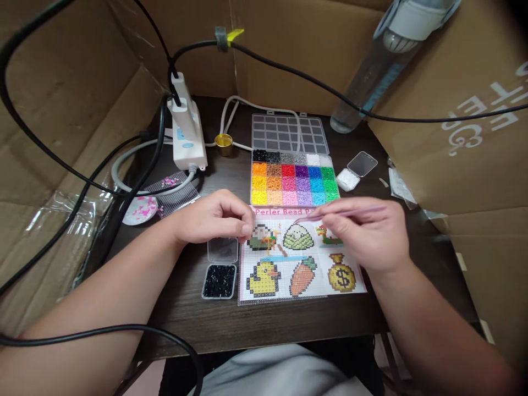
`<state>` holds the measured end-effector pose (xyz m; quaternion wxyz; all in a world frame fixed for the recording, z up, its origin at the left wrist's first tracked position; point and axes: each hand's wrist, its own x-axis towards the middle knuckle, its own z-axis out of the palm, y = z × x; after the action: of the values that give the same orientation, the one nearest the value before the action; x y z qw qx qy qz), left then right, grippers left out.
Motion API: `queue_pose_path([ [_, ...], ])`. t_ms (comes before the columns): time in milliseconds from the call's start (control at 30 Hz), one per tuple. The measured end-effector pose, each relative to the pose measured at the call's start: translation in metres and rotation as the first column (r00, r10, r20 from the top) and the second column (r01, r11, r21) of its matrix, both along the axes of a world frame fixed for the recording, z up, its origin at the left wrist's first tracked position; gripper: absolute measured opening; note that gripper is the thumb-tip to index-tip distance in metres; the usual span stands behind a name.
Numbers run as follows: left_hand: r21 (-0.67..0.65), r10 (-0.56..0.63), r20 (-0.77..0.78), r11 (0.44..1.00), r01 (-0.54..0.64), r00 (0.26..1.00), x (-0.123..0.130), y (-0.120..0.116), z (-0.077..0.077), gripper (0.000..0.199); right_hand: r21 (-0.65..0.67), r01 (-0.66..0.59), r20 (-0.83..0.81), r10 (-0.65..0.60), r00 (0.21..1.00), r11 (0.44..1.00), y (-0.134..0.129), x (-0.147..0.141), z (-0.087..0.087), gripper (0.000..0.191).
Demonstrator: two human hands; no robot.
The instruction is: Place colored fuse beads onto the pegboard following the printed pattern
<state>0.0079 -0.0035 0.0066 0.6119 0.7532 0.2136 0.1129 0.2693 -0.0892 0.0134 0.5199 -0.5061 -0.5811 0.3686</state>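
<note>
My right hand [365, 231] is closed around pink tweezers [350, 212], whose tip points left over the bead pattern sheet [322, 280], near the green-and-white dumpling picture. My left hand [216, 217] hovers at the sheet's upper left corner with its fingers curled together; whether anything is between the fingertips is too small to tell. Behind the sheet lies an open sorting box [295, 179] of coloured beads in compartments. A small open box of black beads [219, 281] sits left of the sheet, below my left hand. An open box of white beads [348, 179] stands right of the sorting box.
A white power strip [188, 137] with black cables stands at the back left, near a gold cup [223, 144]. A round dish [140, 210] holds pink beads. A clear bottle [371, 71] leans at the back right. Cardboard walls surround the dark table [264, 327]; a cable crosses the front left.
</note>
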Motion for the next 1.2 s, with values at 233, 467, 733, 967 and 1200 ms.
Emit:
queue_pose_path([
  [233, -0.003, -0.005, -0.005, 1.000, 0.005, 1.000, 0.000, 0.000, 0.001, 0.022, -0.062, -0.205, 0.130, 0.212, 0.969, 0.977, -0.004, -0.021, -0.012, 0.006],
  [467, -0.007, -0.024, -0.013, 1.000, 0.024, 1.000, 0.000, 0.001, 0.000, 0.021, -0.163, -0.200, 0.080, 0.215, 0.973, 0.966, 0.000, -0.021, -0.020, 0.007],
  [733, -0.009, -0.021, 0.002, 1.000, 0.021, 1.000, 0.000, 0.001, -0.001, 0.021, -0.197, -0.221, 0.098, 0.244, 0.965, 0.955, 0.002, -0.019, -0.024, 0.012],
  [967, -0.039, -0.010, 0.012, 0.999, 0.010, 1.000, 0.000, 0.000, -0.001, 0.020, -0.210, -0.224, 0.097, 0.248, 0.964, 0.952, 0.003, -0.020, -0.024, 0.009],
  [1200, -0.019, -0.020, 0.006, 1.000, 0.020, 1.000, 0.000, 0.000, -0.001, 0.020, -0.213, -0.217, 0.063, 0.235, 0.970, 0.953, 0.003, -0.020, -0.023, 0.011],
])
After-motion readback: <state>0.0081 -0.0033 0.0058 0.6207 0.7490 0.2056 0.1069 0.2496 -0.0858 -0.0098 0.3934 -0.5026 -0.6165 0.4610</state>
